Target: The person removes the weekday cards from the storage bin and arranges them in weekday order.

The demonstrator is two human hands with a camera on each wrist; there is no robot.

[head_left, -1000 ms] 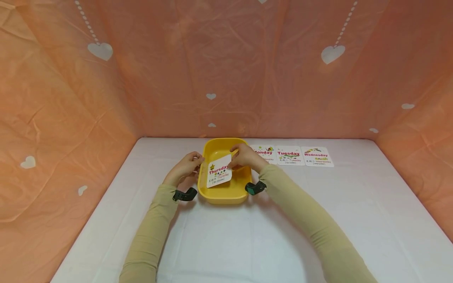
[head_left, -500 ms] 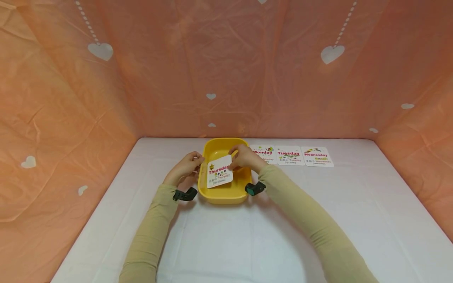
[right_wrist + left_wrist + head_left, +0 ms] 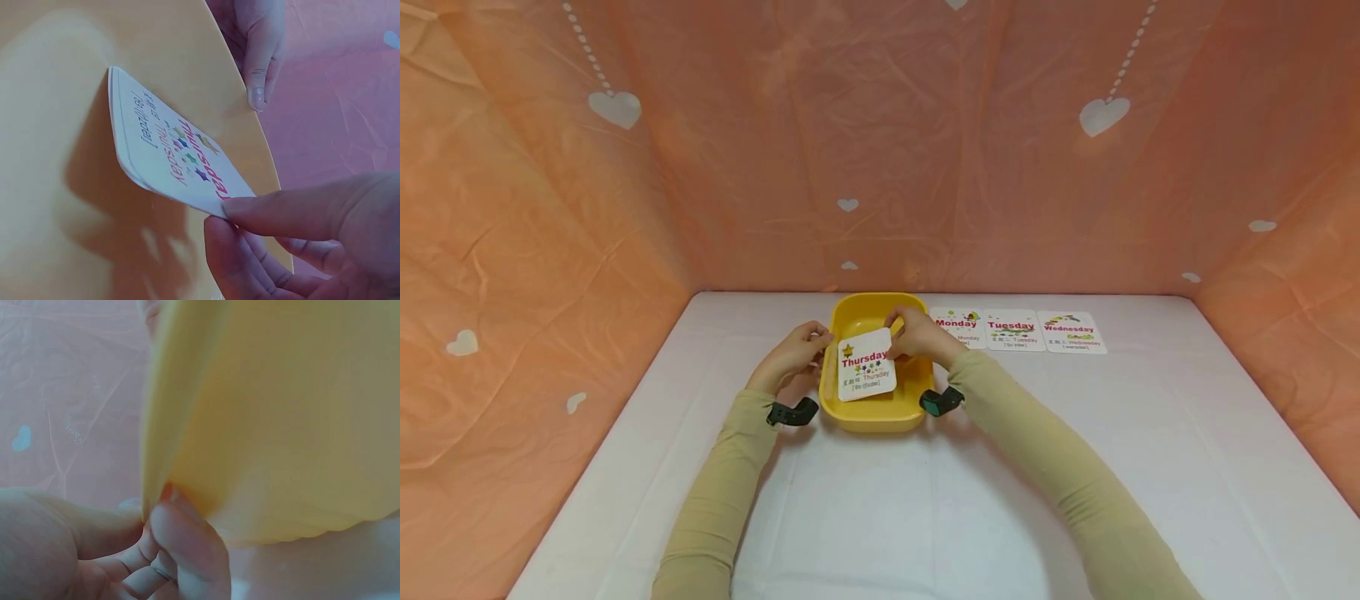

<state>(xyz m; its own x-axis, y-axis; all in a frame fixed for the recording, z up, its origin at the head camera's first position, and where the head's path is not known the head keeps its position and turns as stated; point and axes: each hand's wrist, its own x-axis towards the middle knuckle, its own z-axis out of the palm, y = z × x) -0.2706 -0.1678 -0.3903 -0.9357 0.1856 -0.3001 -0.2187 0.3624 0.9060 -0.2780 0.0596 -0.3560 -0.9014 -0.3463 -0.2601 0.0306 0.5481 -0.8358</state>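
A yellow plastic tray (image 3: 876,424) stands near the back of the table. My left hand (image 3: 792,357) pinches its left rim between thumb and fingers, which the left wrist view shows close up on the yellow wall (image 3: 294,425). Inside the tray, a white card printed "Thursday" (image 3: 863,379) leans at a slant. My right hand (image 3: 919,335) pinches one edge of it near the upper right corner. In the right wrist view the Thursday card (image 3: 165,150) has its far corner close to the tray floor and casts a shadow; thin layered lines run along its edge.
Right of the tray, three cards lie in a row: Monday (image 3: 964,331), partly behind my right hand, then Tuesday (image 3: 1013,335) and Wednesday (image 3: 1072,337). A white cloth (image 3: 880,517) covers the table. Orange curtain (image 3: 880,150) with white hearts hangs behind and on both sides.
The Thursday card has shifted slightly to the right and turned a little more to face the head camera, still pinched by my right hand. The left hand and tray have stayed put.
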